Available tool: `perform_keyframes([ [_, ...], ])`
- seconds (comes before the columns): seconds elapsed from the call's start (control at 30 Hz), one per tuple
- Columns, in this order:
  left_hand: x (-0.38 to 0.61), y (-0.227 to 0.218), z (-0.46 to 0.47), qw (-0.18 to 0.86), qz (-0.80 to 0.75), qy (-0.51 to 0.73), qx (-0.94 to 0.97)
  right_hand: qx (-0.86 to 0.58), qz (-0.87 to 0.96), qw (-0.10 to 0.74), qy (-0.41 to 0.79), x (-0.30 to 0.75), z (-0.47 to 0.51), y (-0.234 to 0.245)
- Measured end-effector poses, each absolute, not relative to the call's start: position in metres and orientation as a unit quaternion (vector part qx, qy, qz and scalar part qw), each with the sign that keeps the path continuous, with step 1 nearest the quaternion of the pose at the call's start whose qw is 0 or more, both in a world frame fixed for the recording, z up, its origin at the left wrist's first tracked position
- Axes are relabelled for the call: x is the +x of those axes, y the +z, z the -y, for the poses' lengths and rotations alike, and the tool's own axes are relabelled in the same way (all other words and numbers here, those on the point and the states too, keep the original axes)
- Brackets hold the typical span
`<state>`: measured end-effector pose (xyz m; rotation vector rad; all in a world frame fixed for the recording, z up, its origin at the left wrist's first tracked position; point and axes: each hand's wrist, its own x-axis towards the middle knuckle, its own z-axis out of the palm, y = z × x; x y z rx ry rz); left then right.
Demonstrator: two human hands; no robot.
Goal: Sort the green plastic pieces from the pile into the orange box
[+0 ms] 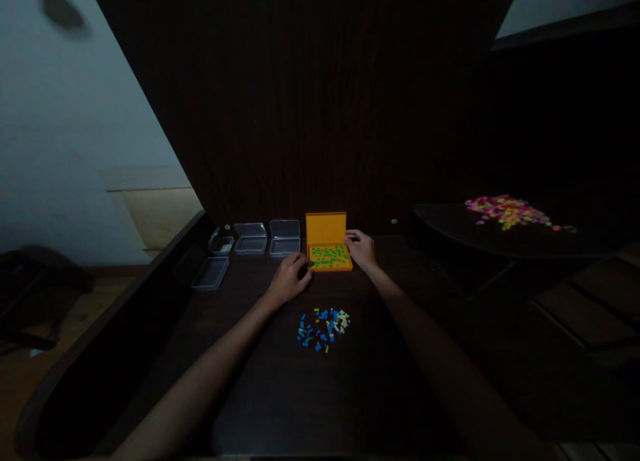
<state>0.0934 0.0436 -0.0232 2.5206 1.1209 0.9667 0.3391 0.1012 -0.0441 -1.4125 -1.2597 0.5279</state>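
Orange box: it stands open on the dark surface (280, 394), at the far side, between the two hands; its lid (326, 227) is raised at the far edge, its long axis runs left to right, and small green pieces (327, 255) are scattered over its tray.
Left hand (289, 278): at the near left corner of the box, fingers curled, fingertips at the edge; whether they grip it, I cannot tell.
Right hand (362, 249): at the right side, farther back, by the place where lid and tray meet; its fingers bend toward the box, but a firm hold cannot be made out.
Blue pieces (319, 337): loose on the near side of the box, with a few yellow ones among them; the left hand is the nearer one.
Pale pieces (342, 321): clustered at the far right of that scatter.
Clear cases (285, 247): open, to the left of the box.
Bead pile (510, 211): well apart, far right.
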Motion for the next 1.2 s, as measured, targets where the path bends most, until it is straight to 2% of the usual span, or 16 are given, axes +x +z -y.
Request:
perform_keyframes([
  [0.57,0.093,-0.025,-0.047,0.071,-0.391,0.332,0.855,-0.617,0.523,0.54,0.234,0.341,-0.091,-0.045],
  [0.8,0.079,-0.022,-0.054,0.028,-0.495,0.403,0.769,-0.594,0.531,0.544,0.264,0.344,-0.063,-0.042],
  [1.03,0.055,-0.032,-0.075,-0.045,-0.507,0.338,0.792,-0.562,0.551,0.546,0.286,0.348,-0.037,-0.043],
  [1.2,0.051,-0.035,-0.079,-0.046,-0.512,0.315,0.797,-0.547,0.561,0.559,0.271,0.35,-0.03,-0.041],
])
